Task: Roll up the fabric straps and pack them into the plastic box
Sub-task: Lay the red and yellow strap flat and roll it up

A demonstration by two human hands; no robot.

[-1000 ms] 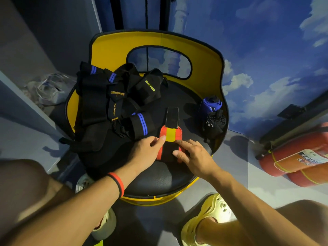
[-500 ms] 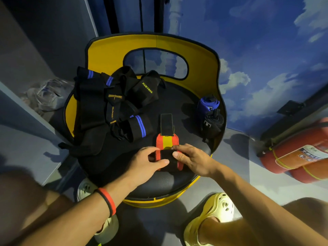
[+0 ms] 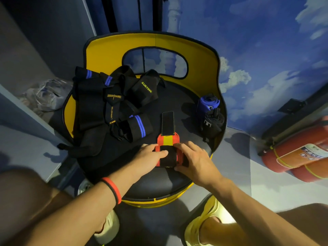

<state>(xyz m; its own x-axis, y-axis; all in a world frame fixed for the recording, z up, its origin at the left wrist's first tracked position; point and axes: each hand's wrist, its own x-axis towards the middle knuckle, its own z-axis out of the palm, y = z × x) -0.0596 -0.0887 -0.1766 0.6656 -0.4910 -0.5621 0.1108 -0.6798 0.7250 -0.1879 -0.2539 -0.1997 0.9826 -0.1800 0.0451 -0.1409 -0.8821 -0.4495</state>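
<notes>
- A person bends over a chair (image 3: 200, 68) with a yellow back and a round black seat, both bare arms reaching in from below.
- The red and yellow strap (image 3: 167, 141) lies at the front middle of the seat, between the two hands. Its black tab points away towards the chair back and its near end is folded over into a thick black-faced wad.
- The left hand (image 3: 149, 155) grips the wad's left edge. One digit is pressed flat across the black face and the rest are curled at the side.
- The right hand (image 3: 195, 158) pinches the wad's right edge, with fingers bent over the top and the thumb tucked against the near corner.
- A red and black wristband (image 3: 113, 190) circles the left wrist.
- A loose pile (image 3: 106, 107) of black straps, some with blue stripes and yellow lettering, covers the left half of the seat, just beside the red strap.
- Two finished rolls stand at the seat's right rim, touching: a blue roll (image 3: 208, 103) farther back and a black roll (image 3: 213, 121) nearer.
- Crumpled clear plastic (image 3: 46, 96) sits on the floor left of the chair. What it is cannot be told.
- Red extinguishers (image 3: 298, 157) lie against the cloud-painted wall at right.
- Pale yellow clogs (image 3: 200, 224) show on the person's feet below the seat.
</notes>
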